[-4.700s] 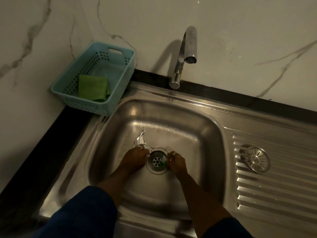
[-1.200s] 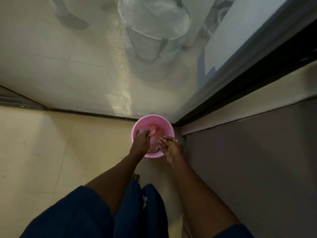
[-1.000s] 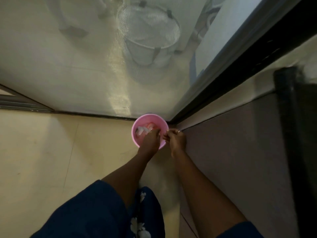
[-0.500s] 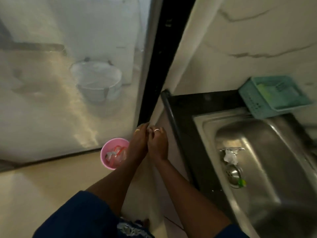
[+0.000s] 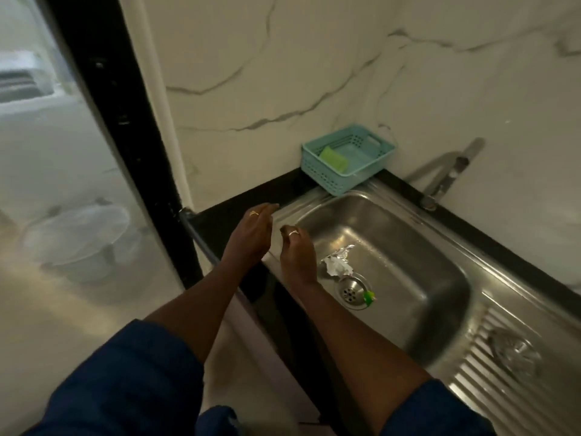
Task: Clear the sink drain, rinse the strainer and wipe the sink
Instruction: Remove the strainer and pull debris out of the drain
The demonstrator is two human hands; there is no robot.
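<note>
A: Where is the strainer (image 5: 514, 352)?
B: Near us on the right, on the ribbed side of the sink (image 5: 424, 262). It is blurry. It looks like thin metal, so light and stiff. I would lift it by its rim.
A: And the drain (image 5: 352, 291)?
B: It is open, in the bottom of the sink. A green bit (image 5: 368, 296) sits on its right edge. It looks tiny and wet, so pinch it with fingertips.
A: The shiny thing?
B: A crumpled foil scrap (image 5: 338, 264), touching the drain's far edge. It looks light and may tear, so grab the whole lump.
A: The hands?
B: Both hold nothing. The left hand (image 5: 251, 234) has straight fingers. The right hand (image 5: 297, 250) has loosely bent ones.
A: Farther back?
B: A basket (image 5: 345, 180) with a soft sponge (image 5: 333, 157) for wiping.
</note>
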